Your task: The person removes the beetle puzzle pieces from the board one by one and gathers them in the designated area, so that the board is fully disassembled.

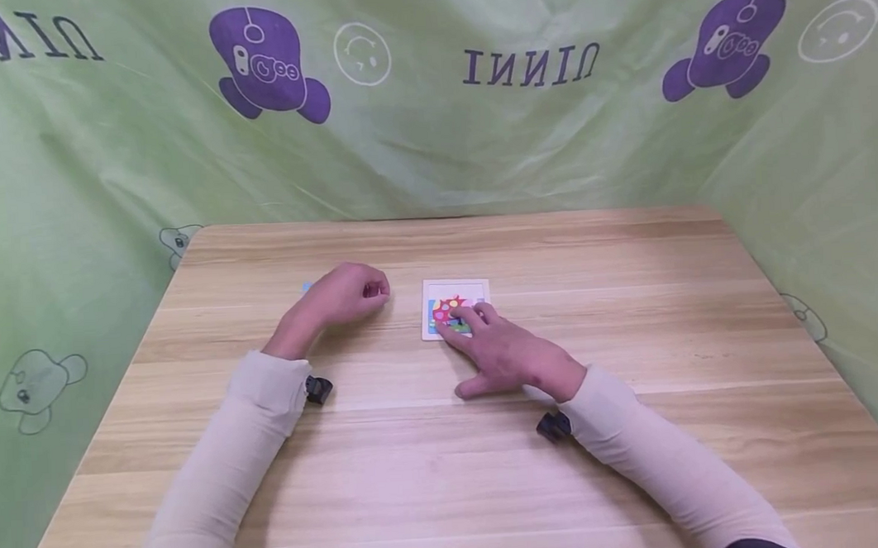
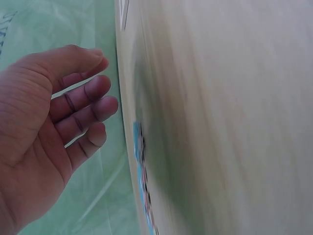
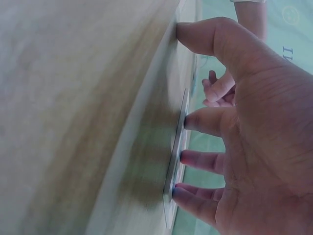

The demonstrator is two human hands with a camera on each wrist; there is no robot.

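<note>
With 12 o'clock away from me, my right forearm slants in from 5 o'clock, my left from 7, across the desk (image 1: 434,473). My right hand (image 1: 498,349) is palm down, fingers spread toward 10 o'clock, fingertips on the picture puzzle and thumb splayed toward 9. My left hand (image 1: 347,295) hangs above the desk at the puzzle's 9 o'clock, fingers loosely bent, gripping nothing. My hands are well apart. The puzzle's pale frame (image 1: 425,308) lies flat just ahead of my right palm, its side edges running 6 to 12; I can't tell which way is longer. Its green strip faces 6, its bare white band 12. Blue-edged pieces (image 2: 142,166) lie below my left hand. Beyond hangs a green cloth (image 1: 433,158).
</note>
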